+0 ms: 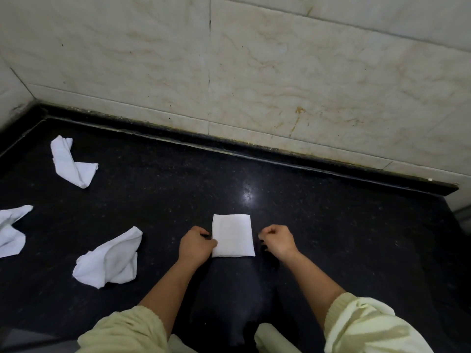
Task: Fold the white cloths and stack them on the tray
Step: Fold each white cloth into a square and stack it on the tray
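Observation:
A folded white cloth (232, 235) lies flat as a neat rectangle on the black counter (331, 225). My left hand (195, 244) pinches its left edge with curled fingers. My right hand (278, 240) hovers just right of the cloth with fingers loosely curled, holding nothing. Three crumpled white cloths lie to the left: one near the back (71, 163), one at the left frame edge (11, 230), one closer in front (110, 259). No tray is in view.
A beige marble-tiled wall (254, 72) rises behind the counter, and another meets it at the left corner. The counter's right end drops off near the frame edge. Pale sleeves cover my forearms at the bottom.

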